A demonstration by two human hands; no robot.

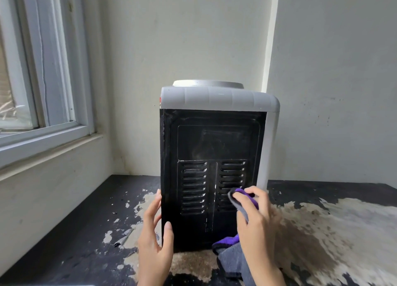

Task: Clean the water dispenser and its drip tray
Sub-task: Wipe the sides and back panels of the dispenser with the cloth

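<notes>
Standing on a dark table (64, 232) with flaking paint, the boxy water dispenser (214, 148) is turned back-outward: a black metal panel with two banks of louvred slots under a grey plastic cap. Its left edge is braced by the left hand (153, 240), fingers straight. A purple-and-grey plush cloth (242, 202) is gripped by the right hand (257, 217) and pressed on the right slots.
</notes>
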